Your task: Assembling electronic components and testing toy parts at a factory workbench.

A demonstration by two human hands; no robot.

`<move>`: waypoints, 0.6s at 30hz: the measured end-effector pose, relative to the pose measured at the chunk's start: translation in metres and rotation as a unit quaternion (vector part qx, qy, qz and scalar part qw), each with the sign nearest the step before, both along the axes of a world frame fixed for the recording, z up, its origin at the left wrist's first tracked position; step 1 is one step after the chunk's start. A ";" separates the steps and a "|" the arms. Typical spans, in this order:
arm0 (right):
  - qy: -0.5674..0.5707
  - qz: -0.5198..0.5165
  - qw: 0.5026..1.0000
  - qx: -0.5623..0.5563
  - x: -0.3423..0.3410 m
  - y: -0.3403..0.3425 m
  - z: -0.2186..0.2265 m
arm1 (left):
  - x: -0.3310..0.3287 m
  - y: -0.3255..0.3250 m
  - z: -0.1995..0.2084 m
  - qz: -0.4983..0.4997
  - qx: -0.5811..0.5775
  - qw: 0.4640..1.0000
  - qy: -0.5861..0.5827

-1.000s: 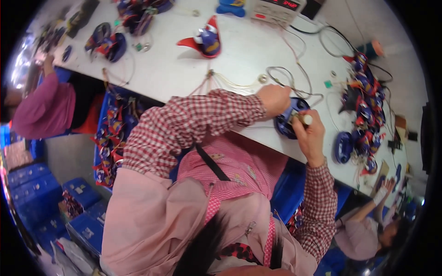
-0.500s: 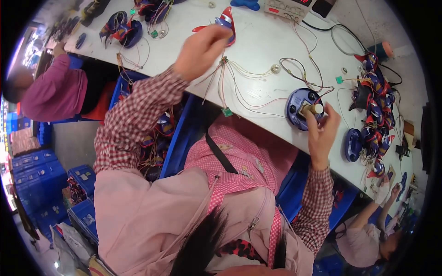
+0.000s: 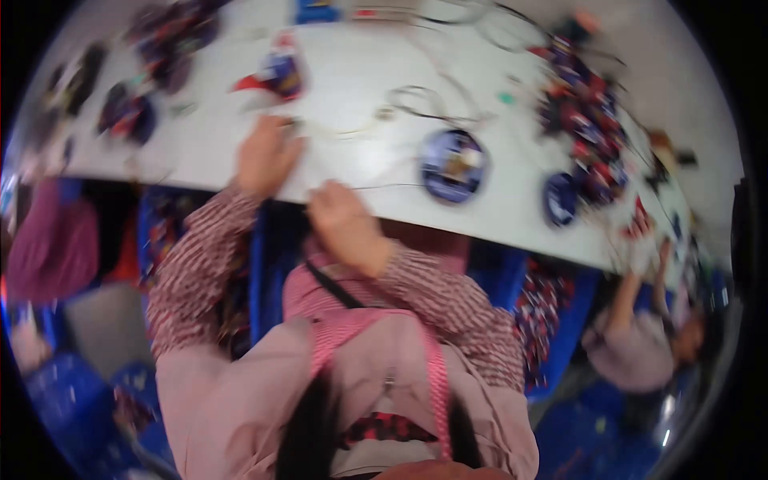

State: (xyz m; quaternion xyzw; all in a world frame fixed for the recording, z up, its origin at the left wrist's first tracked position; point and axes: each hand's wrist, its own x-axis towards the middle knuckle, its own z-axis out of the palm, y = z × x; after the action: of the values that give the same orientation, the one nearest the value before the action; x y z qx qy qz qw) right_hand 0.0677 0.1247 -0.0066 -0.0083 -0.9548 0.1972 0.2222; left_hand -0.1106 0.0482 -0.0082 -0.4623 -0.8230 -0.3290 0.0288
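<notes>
Fingers of the left hand (image 3: 266, 154) and right hand (image 3: 340, 224) are too blurry to tell, both resting on the white desk (image 3: 200, 160) edge beside thin wires (image 3: 352, 132), near a round blue part (image 3: 454, 166)

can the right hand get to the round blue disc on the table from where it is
Probably yes. The right hand sits at the table's near edge, and the round blue disc lies just beyond it with only bare white tabletop and a thin wire between them.

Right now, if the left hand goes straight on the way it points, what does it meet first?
Probably the red and blue toy farther up the white table; the left hand points roughly toward it, though blur hides depth.
</notes>
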 end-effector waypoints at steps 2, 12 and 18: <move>0.075 -0.015 0.997 -0.022 -0.007 -0.005 -0.011 | 0.004 -0.002 0.010 0.018 -0.003 0.999 -0.034; 0.038 -0.040 0.956 -0.288 0.001 0.016 -0.007 | -0.014 0.018 -0.005 0.019 0.024 0.998 -0.050; 0.044 -0.030 0.943 -0.328 0.005 0.019 -0.006 | -0.011 0.018 0.005 0.040 -0.004 0.992 -0.122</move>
State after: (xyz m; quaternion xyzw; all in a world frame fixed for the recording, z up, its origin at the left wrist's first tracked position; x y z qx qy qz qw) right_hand 0.0725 0.1440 -0.0128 -0.1009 -0.8261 0.4924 0.2549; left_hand -0.1213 0.0667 -0.0027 -0.3852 -0.8395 -0.3783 -0.0609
